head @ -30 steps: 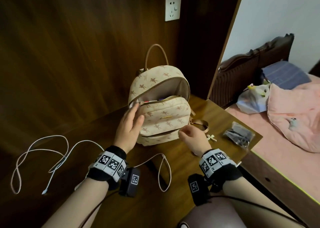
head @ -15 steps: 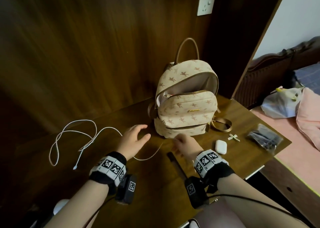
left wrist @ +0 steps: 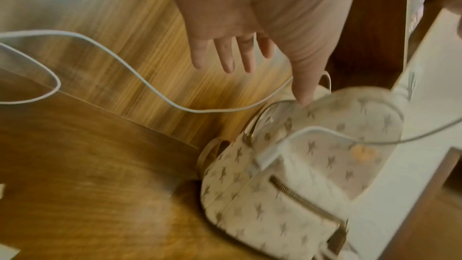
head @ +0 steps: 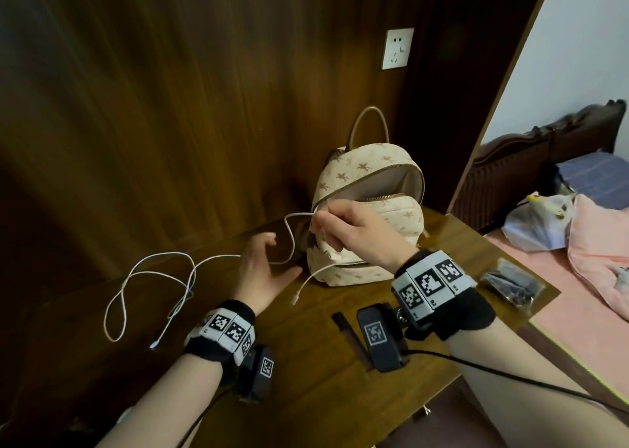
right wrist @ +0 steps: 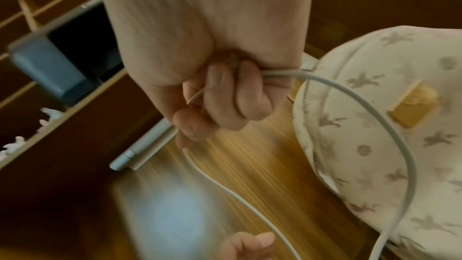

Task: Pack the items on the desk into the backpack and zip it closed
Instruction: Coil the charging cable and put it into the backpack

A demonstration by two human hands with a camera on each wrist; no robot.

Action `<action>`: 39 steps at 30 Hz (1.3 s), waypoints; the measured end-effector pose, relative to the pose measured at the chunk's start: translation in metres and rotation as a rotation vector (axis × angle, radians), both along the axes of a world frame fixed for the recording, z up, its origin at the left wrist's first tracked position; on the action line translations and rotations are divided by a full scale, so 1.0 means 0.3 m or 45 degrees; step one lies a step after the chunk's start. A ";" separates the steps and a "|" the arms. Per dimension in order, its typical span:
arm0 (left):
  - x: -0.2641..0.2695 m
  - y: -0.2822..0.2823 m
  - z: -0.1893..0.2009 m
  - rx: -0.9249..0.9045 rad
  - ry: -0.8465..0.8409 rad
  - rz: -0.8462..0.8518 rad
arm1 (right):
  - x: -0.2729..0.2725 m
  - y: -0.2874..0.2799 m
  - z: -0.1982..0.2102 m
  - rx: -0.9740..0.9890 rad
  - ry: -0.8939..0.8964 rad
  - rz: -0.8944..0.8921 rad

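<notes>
A cream backpack [head: 374, 178] with a star-like print stands upright at the back of the wooden desk [head: 323, 379], its main zip open. A long white cable [head: 153, 277] lies in loops on the desk's left half. My right hand [head: 321, 223] pinches this cable and holds it raised in front of the backpack's opening; one plug end [head: 294, 299] dangles below. The right wrist view shows my right hand's fingers [right wrist: 212, 102] curled round the cable [right wrist: 375, 114] beside the backpack [right wrist: 375, 155]. My left hand [head: 269, 264] hovers open, left of the backpack, with the cable running past its palm.
A black pouch [head: 510, 282] lies near the desk's right edge. A dark thin strip [head: 343, 321] lies near my right wrist. A wood panel wall with a white socket [head: 397, 48] backs the desk. A bed [head: 578, 277] with bags stands to the right.
My right hand has picked up the white cable and lifted it to the backpack's opening. My left hand has moved from the desk toward the cable beside the backpack.
</notes>
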State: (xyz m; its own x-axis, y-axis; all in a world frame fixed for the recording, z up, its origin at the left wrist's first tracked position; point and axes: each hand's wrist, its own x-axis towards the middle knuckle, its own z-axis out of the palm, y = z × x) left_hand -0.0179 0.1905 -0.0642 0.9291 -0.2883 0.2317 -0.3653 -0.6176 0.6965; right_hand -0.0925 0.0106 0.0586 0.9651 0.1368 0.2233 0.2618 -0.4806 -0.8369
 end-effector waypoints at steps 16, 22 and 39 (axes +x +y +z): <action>0.049 0.215 0.058 0.297 0.444 -0.276 | -0.074 0.074 0.212 0.097 -0.450 -0.428; 0.150 0.474 0.026 0.078 0.570 0.113 | -0.011 0.024 0.152 0.368 -0.277 -0.820; 0.057 0.290 0.668 -0.249 -0.264 -0.359 | 0.177 0.307 0.159 -0.315 -0.067 -0.210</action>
